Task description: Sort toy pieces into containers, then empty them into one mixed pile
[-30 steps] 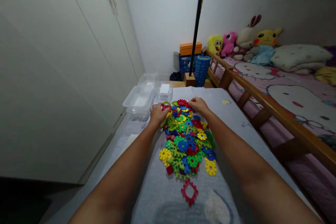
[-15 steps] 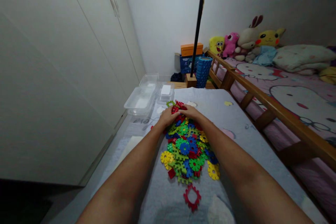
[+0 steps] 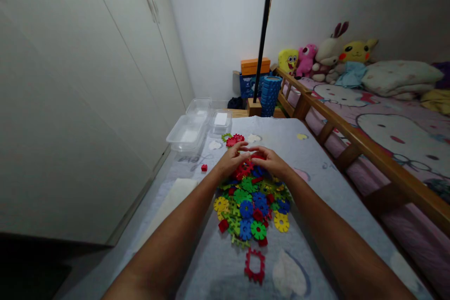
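Observation:
A heap of plastic building pieces [image 3: 242,197] in red, blue, green and yellow lies on the cloth-covered table [image 3: 323,187], many of them notched discs. At the heap's far end my left hand [image 3: 230,160] curves in from the left, fingers stretched out. Opposite it, my right hand [image 3: 270,161] curves in from the right, also with fingers extended. Their fingertips nearly meet over some red pieces [image 3: 243,169]; whether they touch those is hard to tell. A red toothed frame [image 3: 254,266] lies apart, nearest to me. Beyond my hands are more red pieces [image 3: 235,140] and a green ring [image 3: 226,137].
Clear plastic containers [image 3: 188,132] stand at the table's far left, one smaller box [image 3: 221,118] holding something white. A small red block [image 3: 204,168] and a pale sheet [image 3: 179,192] lie left. A wooden bed rail [image 3: 337,126] runs along the right; a black pole [image 3: 263,33] stands behind.
Both hands have drawn back toward me, pulling the far part of the heap nearer and more compact. Some red pieces and the green ring stay behind at the far side.

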`<state>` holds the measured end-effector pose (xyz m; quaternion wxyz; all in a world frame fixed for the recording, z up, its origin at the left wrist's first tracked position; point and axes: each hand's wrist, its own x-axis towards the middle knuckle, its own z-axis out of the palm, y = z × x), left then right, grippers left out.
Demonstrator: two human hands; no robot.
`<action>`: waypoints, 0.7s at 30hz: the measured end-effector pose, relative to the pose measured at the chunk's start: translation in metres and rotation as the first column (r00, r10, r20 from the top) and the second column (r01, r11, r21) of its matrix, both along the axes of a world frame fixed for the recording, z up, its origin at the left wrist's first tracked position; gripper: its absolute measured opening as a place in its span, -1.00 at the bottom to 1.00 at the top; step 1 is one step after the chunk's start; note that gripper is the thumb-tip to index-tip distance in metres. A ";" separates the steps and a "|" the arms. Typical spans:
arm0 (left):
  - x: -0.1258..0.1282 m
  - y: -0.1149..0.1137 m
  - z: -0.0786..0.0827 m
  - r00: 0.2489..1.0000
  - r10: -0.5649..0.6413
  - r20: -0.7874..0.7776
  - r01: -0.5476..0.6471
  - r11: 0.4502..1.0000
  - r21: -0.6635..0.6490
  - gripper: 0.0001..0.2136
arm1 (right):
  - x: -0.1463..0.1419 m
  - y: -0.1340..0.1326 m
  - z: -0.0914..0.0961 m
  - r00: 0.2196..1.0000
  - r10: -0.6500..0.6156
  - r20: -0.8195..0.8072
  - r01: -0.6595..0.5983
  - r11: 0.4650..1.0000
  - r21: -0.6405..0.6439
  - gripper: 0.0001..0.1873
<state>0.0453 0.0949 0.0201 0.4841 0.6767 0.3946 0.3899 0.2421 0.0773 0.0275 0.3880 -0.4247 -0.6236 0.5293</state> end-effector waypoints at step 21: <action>0.020 0.077 -0.020 0.666 0.110 -0.738 0.024 0.985 0.169 -0.47 | 0.067 -0.053 -0.069 0.673 -0.542 0.504 0.276 0.815 0.509 -0.52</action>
